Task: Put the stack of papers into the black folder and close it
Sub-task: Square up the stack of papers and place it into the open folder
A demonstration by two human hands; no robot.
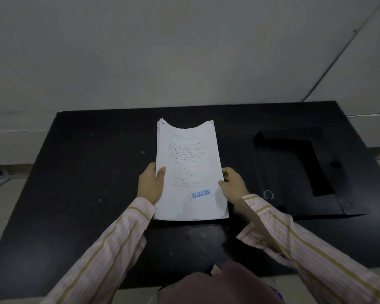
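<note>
1. The top sheet of the stack of papers [188,170] has a blue stamp [200,193] that says "REJECTED" (the small print above it is too blurry to read).
2. The black folder [303,172] lies open near the right edge of the tabletop [86,172], with no papers in it.
3. The papers are in the middle of the tabletop, their far end curling up.
4. The left hand [151,183] holds the left side, thumb on top.
5. The right hand [234,183] holds the right side.
6. Both sleeves [110,244] are striped.
</note>
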